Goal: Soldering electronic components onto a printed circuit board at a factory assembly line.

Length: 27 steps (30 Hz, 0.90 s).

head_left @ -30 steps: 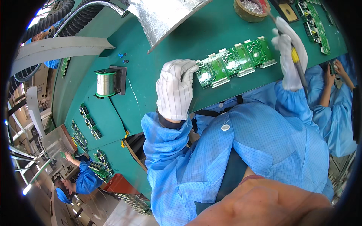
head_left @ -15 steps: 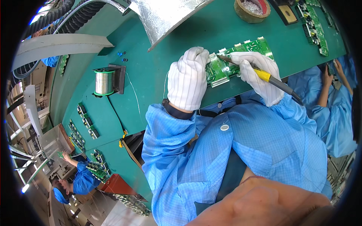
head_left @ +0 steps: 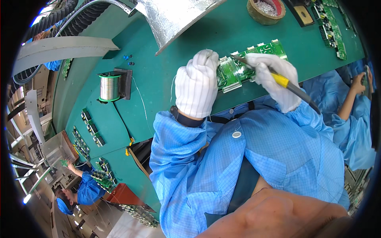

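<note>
My right hand [head_left: 276, 75], in a white striped glove, is closed round a soldering iron [head_left: 281, 80] with a yellow grip and a dark cable end. The iron's tip points left, over the upper edge of a green circuit board [head_left: 230, 75] lying on the bench; whether it touches cannot be made out. My left hand [head_left: 196, 83], gloved too, is a fist at the board's left end. A thin strand of solder wire [head_left: 172, 89] loops up to this fist, and its fingertips are mostly hidden. White connectors line the board's far edge.
Left of my hands stands a solder spool [head_left: 109, 86] on a dark holder. A foil-covered hood [head_left: 174, 20] hangs above. A round bowl [head_left: 265, 11] and an iron stand [head_left: 300, 16] are at the back. More boards [head_left: 329, 29] lie right; co-workers sit on both sides.
My right hand and the iron have shifted slightly right, the tip moving along the board. My left fist has edged a little left. At the right, a co-worker's hands have moved.
</note>
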Each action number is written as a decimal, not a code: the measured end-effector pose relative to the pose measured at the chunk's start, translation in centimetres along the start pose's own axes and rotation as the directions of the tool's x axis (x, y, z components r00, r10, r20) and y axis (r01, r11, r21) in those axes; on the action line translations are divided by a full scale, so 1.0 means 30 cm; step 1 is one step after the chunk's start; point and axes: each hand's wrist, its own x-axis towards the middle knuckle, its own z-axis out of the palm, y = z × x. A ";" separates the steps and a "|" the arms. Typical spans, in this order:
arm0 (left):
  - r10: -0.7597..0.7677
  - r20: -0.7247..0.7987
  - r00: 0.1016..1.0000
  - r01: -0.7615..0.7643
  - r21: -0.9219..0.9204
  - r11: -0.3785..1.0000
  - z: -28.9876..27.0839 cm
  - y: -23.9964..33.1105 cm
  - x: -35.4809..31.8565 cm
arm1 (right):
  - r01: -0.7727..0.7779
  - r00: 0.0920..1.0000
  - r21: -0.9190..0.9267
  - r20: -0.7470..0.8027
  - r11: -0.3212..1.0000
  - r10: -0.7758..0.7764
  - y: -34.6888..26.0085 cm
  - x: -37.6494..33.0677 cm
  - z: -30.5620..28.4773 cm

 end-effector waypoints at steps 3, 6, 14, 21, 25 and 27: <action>-0.101 -0.073 0.992 0.095 -0.082 0.992 -0.013 -0.027 -0.025 | -0.122 0.973 0.246 -0.164 0.962 0.165 -0.006 -0.002 -0.045; -0.099 -0.193 0.976 0.063 -0.185 0.981 0.003 -0.077 -0.055 | -0.158 0.875 0.108 -0.444 0.981 0.190 0.022 0.013 -0.110; -0.387 -0.134 0.912 0.276 -0.497 0.823 0.008 -0.107 -0.192 | -0.058 0.955 -0.167 -0.297 0.984 0.005 0.022 0.010 -0.130; -0.394 0.189 0.899 0.418 -0.637 0.648 -0.017 -0.051 -0.156 | 0.029 0.999 -0.016 -0.016 0.999 -0.029 -0.003 0.032 0.001; -0.318 0.055 0.946 0.272 -0.664 0.696 0.016 -0.102 -0.133 | -0.024 0.999 0.094 -0.022 0.995 0.027 0.025 0.108 0.018; -0.310 -0.012 0.951 0.244 -0.588 0.771 -0.003 -0.124 -0.122 | -0.049 0.999 0.064 0.027 0.997 0.048 0.016 0.110 0.001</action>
